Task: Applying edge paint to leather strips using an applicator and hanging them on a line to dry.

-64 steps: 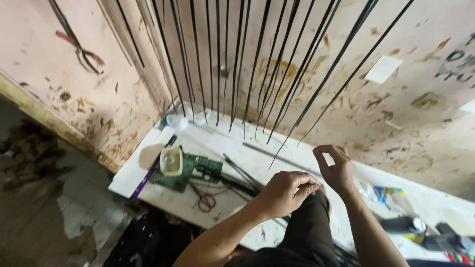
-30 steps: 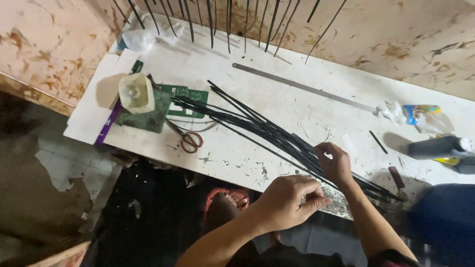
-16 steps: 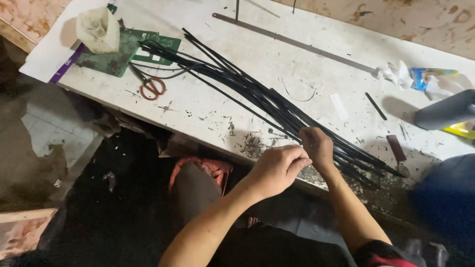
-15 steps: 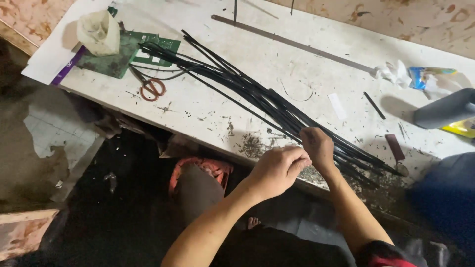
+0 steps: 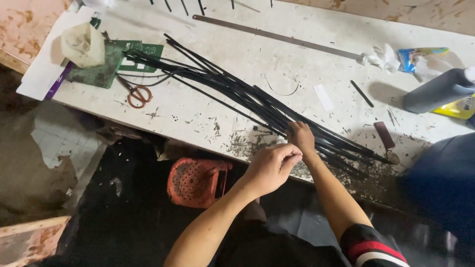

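Rods point(image 5: 257, 101), thin and black, are now being seen lying in a bundle across the white table point(image 5: 208, 113), no longer leaning on the wall as two seconds ago. The bundle is being gripped near the table edge by the right hand point(image 5: 300, 137), while the left hand point(image 5: 269, 168) is being kept closed just beside it, fingertips pinched together; what they pinch cannot be told. Scissors point(image 5: 138, 93) are lying well apart.

Counts: 2 hands, left hand point(image 5: 269, 168) + right hand point(image 5: 301, 137). 1 bundle of black strips point(image 5: 257, 101), too many and overlapping to count, well over 10. 1 pair of orange-handled scissors point(image 5: 136, 91). 1 long metal ruler point(image 5: 277, 37). 1 green cutting mat point(image 5: 106, 66). 1 dark grey bottle point(image 5: 438, 91). 1 orange plastic stool point(image 5: 195, 180). 1 white table point(image 5: 198, 113).
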